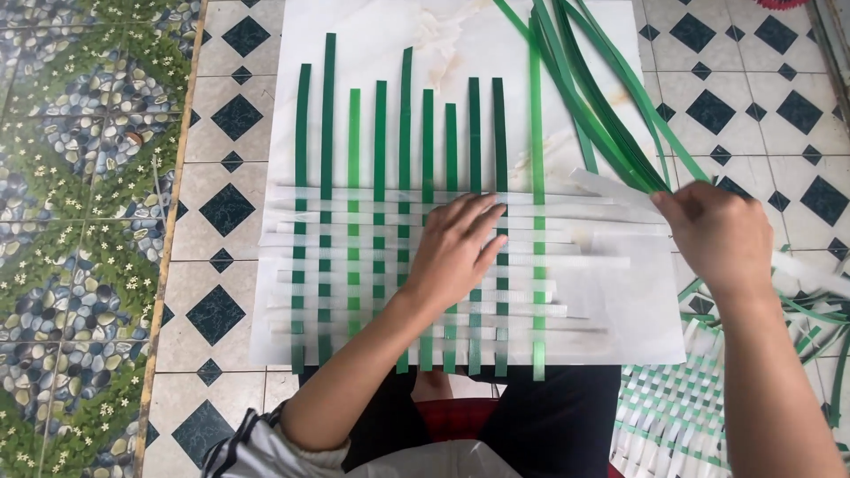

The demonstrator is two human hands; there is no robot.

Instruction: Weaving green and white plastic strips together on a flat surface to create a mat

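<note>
Green strips, judged light, springy and slick, are pinched at their ends by right hand fingers; left hand lies open, flat on the woven mat.

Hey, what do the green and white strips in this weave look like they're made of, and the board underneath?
The green strips and white strips look like flat plastic strapping: even width, slight sheen, springy curves in the loose bundle. The board looks like glossy marble-patterned sheet, possibly laminate; real stone can't be ruled out.

bare forearms, white sleeve with dark stripes pushed up, black trousers, red cloth
</note>
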